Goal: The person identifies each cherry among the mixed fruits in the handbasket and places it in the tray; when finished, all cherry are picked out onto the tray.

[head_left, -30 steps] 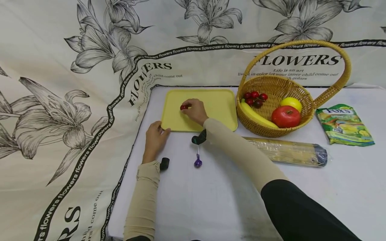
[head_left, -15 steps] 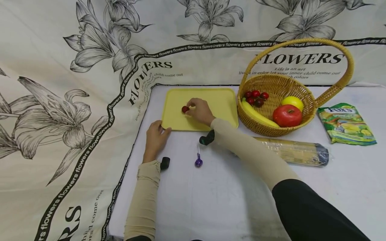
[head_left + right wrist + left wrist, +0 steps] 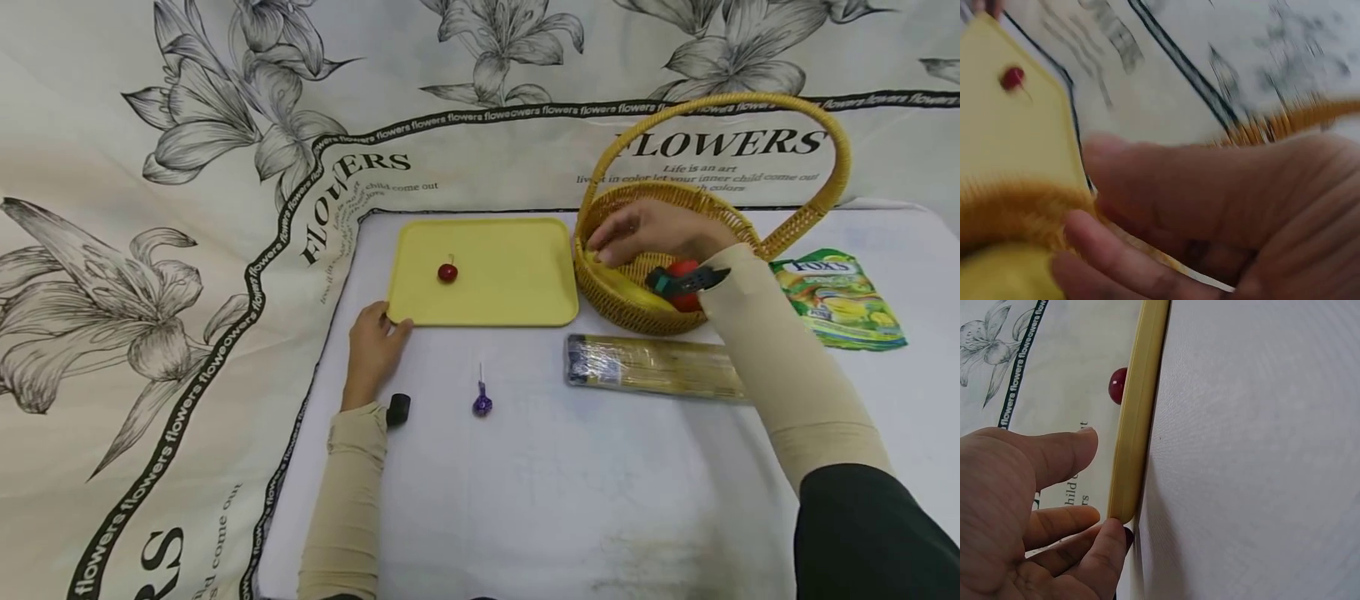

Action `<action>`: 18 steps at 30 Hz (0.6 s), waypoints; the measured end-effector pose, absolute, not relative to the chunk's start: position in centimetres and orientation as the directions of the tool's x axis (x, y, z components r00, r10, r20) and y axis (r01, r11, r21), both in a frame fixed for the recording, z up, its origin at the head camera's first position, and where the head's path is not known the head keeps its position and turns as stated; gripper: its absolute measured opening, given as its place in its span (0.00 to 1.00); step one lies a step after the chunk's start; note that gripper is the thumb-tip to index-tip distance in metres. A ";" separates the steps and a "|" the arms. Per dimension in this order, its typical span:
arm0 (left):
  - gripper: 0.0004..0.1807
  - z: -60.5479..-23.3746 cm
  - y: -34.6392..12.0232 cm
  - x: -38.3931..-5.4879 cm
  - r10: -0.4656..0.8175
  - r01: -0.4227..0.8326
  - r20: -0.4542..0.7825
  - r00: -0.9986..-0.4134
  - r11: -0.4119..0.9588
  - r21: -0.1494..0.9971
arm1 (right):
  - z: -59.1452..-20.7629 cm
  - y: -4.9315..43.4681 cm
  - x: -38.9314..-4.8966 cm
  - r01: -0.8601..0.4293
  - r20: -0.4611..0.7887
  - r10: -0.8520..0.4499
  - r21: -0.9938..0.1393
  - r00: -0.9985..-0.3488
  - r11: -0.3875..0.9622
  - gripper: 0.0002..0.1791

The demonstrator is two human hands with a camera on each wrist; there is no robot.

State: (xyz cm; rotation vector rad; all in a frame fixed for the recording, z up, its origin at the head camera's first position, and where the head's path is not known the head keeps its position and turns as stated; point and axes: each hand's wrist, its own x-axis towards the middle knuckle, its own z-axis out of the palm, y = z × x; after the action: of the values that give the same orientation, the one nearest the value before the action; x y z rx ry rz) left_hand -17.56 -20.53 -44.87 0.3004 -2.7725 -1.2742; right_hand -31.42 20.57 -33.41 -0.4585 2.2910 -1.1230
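Observation:
A red cherry with its stem lies on the yellow tray, left of the tray's middle. At the tray's near left corner my left hand touches the edge with its fingertips, the thumb apart from it in the left wrist view. My right hand is over the wicker basket, above the end of a banana. Nothing shows between its thumb and fingers in the right wrist view. A red round fruit is partly behind the right wrist. The hand hides the other cherries and the yellow fruit.
A purple-wrapped lollipop lies on the white table in front of the tray. Under the right forearm is a clear-wrapped bundle of thin sticks. A green Fox's candy bag lies right of the basket, whose tall handle arches above it.
My right hand has let go of the cherry on the tray and moved right, over the basket. The left hand keeps its place at the tray corner.

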 end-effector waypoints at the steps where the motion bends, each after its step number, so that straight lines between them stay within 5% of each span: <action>1: 0.33 -44.9 -20.7 -17.5 -0.210 -0.145 -0.010 -0.978 0.635 0.759 | -33.3 21.5 -32.0 -0.039 -0.330 -0.474 -0.787 -0.816 0.616 0.24; 6: 0.34 -45.0 -21.1 -17.4 -0.211 -0.155 -0.027 -0.977 0.618 0.771 | -35.2 24.0 -34.5 0.080 -0.301 -0.229 -0.747 -0.926 0.660 0.29; 18: 0.33 -44.9 -20.8 -17.5 -0.207 -0.170 -0.060 -0.977 0.573 0.802 | -39.8 25.5 -36.3 0.166 -0.316 -0.113 -0.731 -0.942 0.662 0.29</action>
State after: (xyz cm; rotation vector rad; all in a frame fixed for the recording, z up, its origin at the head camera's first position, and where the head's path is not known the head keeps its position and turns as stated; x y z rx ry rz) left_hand -17.46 -20.76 -44.94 0.3301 -2.7498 -1.3945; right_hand -36.30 25.51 -39.80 0.0419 2.5450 -1.1683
